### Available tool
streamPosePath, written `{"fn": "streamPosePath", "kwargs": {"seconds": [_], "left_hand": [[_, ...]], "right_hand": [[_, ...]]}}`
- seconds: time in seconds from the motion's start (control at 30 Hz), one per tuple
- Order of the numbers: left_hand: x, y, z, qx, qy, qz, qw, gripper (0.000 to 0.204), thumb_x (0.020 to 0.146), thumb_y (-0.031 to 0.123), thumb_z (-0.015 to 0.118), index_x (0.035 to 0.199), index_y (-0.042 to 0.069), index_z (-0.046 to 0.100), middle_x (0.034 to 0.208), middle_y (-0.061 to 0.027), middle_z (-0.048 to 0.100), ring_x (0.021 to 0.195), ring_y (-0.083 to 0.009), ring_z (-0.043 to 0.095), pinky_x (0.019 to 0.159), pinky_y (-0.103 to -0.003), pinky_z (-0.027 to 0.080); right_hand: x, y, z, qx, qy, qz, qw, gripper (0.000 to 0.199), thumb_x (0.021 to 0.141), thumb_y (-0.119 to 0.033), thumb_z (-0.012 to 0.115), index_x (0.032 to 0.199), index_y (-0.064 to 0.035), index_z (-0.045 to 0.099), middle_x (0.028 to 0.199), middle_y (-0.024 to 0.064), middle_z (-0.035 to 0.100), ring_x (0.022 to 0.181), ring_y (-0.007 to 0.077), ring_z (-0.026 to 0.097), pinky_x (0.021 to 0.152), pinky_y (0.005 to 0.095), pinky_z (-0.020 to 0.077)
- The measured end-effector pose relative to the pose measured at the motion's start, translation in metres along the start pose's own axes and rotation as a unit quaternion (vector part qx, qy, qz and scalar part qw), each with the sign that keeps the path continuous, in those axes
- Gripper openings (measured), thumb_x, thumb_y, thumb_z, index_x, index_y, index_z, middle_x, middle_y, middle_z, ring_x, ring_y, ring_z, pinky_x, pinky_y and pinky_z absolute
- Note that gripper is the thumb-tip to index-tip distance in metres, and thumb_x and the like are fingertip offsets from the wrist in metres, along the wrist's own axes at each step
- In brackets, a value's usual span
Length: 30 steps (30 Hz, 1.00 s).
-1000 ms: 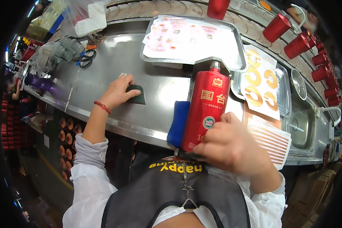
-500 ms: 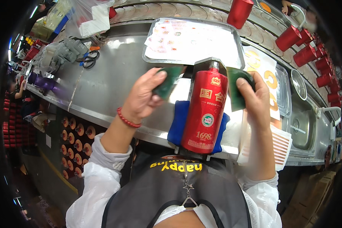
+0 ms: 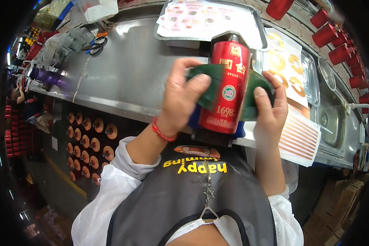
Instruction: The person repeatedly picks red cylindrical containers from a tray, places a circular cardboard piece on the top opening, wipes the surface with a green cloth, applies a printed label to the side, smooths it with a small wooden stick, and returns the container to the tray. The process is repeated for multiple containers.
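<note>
A red bottle (image 3: 221,119) with gold print and a round green-white emblem lies on its back in a dark holder (image 3: 211,137). Its capped neck points away from me. Blue cloth (image 3: 241,131) shows beneath it. My left hand (image 3: 180,90) pinches a dark green flexible pad (image 3: 209,95) against the bottle's left side, overlapping its front. On the other side, my right hand (image 3: 272,106) grips a second green pad (image 3: 250,92) along the bottle's right side. Fingers behind both pads are partly hidden.
Beyond the bottle is a metal tray (image 3: 211,37) of printed label sheets. To the right lie a sheet of gold rings (image 3: 275,61), a brown-striped sheet (image 3: 298,137) and a sink (image 3: 332,127). Scissors (image 3: 96,47) and a purple bottle (image 3: 49,77) are at left; red bottles (image 3: 328,35) line the conveyor.
Both hands have come down and inward, bringing the pads from above and beside the bottle onto its sides. The view has shifted, so the bench appears higher.
</note>
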State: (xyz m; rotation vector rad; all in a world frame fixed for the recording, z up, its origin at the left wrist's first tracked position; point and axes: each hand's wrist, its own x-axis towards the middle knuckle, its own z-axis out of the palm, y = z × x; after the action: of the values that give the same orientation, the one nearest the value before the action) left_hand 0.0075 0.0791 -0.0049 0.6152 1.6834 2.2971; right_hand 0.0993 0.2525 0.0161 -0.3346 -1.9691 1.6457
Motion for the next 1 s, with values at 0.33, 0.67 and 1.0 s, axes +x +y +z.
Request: {"fn": "streamPosePath", "kwargs": {"seconds": [0.33, 0.67, 1.0], "left_hand": [[-0.044, 0.003, 0.018, 0.114, -0.016, 0.070, 0.991, 0.027, 0.098, 0.010, 0.059, 0.122, 0.003, 0.049, 0.104, -0.0033, 0.062, 0.091, -0.0067, 0.057, 0.081, -0.022, 0.049], [-0.030, -0.005, 0.010, 0.093, 0.042, 0.046, 0.994, 0.020, 0.097, 0.012, 0.060, 0.114, 0.003, 0.054, 0.096, -0.0012, 0.060, 0.085, -0.0070, 0.056, 0.076, -0.025, 0.050], [0.028, -0.026, 0.005, 0.048, 0.031, 0.021, 0.998, 0.023, 0.100, 0.012, 0.058, 0.119, 0.004, 0.051, 0.101, -0.0019, 0.063, 0.088, -0.0040, 0.058, 0.076, -0.020, 0.049]], "right_hand": [[-0.049, -0.016, 0.011, -0.018, -0.038, -0.019, 0.999, 0.033, 0.094, -0.009, 0.065, 0.125, 0.0015, 0.058, 0.105, 0.0099, 0.066, 0.094, 0.0146, 0.062, 0.084, 0.0278, 0.0500], [-0.033, -0.015, 0.006, -0.063, -0.058, 0.000, 0.996, 0.033, 0.094, -0.010, 0.064, 0.124, 0.0014, 0.059, 0.103, 0.0080, 0.066, 0.094, 0.0120, 0.061, 0.086, 0.0269, 0.0497], [0.030, 0.007, 0.008, -0.034, -0.024, 0.017, 0.999, 0.030, 0.095, -0.010, 0.063, 0.122, 0.0027, 0.059, 0.103, 0.0077, 0.067, 0.088, 0.0122, 0.063, 0.080, 0.0259, 0.0518]]}}
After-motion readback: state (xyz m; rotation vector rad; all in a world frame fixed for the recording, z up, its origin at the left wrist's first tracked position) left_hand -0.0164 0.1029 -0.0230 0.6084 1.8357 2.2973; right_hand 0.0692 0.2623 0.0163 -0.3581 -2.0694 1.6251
